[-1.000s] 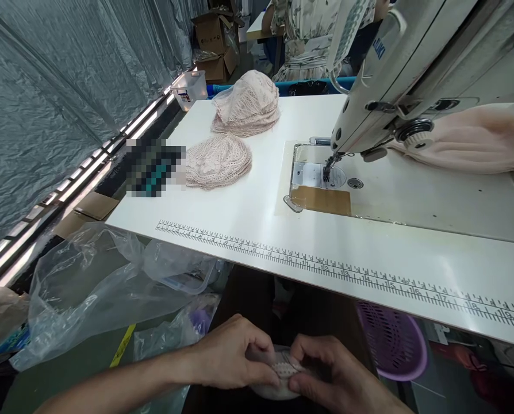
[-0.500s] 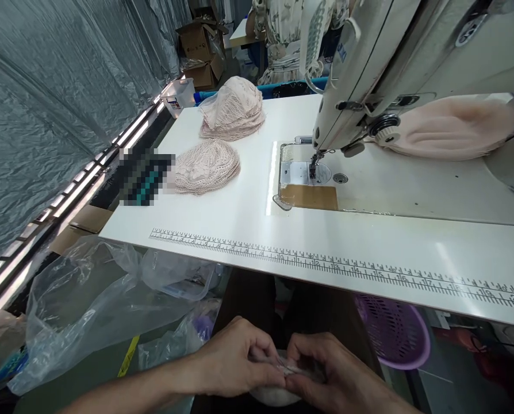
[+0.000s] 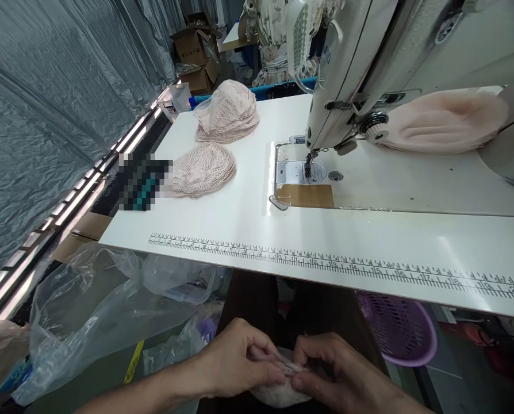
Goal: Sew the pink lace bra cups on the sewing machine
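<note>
Above my lap, below the table's front edge, my left hand [image 3: 244, 359] and my right hand [image 3: 332, 368] both pinch a small pale fabric piece [image 3: 280, 394]. Its edge runs between my fingertips, and part of it is hidden by them. On the sewing table [image 3: 244, 213] sit two stacks of pinkish lace cup-shaped pieces: a taller lace stack [image 3: 227, 112] at the back and a flatter lace stack [image 3: 204, 171] in front of it. The sewing machine [image 3: 338, 75] stands to the right, its presser foot [image 3: 309, 167] over the needle plate with no fabric under it.
Smooth beige cup pieces [image 3: 442, 122] lie behind the machine head. A printed ruler [image 3: 313, 259] runs along the table's front edge. Below are a purple basket [image 3: 397, 330] at right and a clear plastic bag [image 3: 106, 322] at left. Cardboard boxes [image 3: 194, 52] stand farther back.
My fingers have spread slightly apart along the fabric edge, so more of the piece shows between them. The camera view has shifted a little.
</note>
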{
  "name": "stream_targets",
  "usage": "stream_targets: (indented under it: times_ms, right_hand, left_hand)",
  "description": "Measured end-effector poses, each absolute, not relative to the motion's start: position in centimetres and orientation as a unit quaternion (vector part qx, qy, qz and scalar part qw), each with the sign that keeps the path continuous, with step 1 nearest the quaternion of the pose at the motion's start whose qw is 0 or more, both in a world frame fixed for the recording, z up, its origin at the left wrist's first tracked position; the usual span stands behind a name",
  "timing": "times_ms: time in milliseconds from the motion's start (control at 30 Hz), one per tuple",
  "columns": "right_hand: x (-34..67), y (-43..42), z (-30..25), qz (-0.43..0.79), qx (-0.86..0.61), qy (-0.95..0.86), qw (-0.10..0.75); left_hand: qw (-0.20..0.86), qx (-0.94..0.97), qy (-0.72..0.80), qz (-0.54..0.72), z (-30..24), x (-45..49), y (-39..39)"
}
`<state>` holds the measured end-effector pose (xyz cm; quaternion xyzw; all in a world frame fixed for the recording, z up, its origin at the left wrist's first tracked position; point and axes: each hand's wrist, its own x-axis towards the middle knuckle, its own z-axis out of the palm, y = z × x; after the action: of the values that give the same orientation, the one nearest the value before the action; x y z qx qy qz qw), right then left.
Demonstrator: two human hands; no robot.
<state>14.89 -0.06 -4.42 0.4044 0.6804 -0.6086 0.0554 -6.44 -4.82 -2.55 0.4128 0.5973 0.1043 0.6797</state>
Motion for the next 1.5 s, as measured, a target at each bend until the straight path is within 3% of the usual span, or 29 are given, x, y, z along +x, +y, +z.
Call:
stream_targets:
  times_ms: [467, 1033, 1267, 1500]
  right_hand:
    - [15.16, -0.13, -4.64, -0.620, 0.404, 0.670, 0.065]
    - [15.17, -0.06, -4.77, -0.649, 0.387, 0.654, 0.043]
    - [14.98, 0.16, -4.46, -0.625, 0.401, 0.666, 0.071]
    - [15.41, 0.07, -4.34, -0.622, 0.361, 0.695, -0.014]
  left_hand:
    - [0.737, 0.334, 0.569, 0.146, -2.68, -6.43, -4.57]
    - [0.704, 0.372, 0.592, 0.130, -2.57, -6.36, -4.55]
    - [0.712, 0.364, 0.584, 0.143, -2.46, -6.41, -4.39]
    - [0.696, 0.402, 0.582, 0.125, -2.88, -6.30, -4.48]
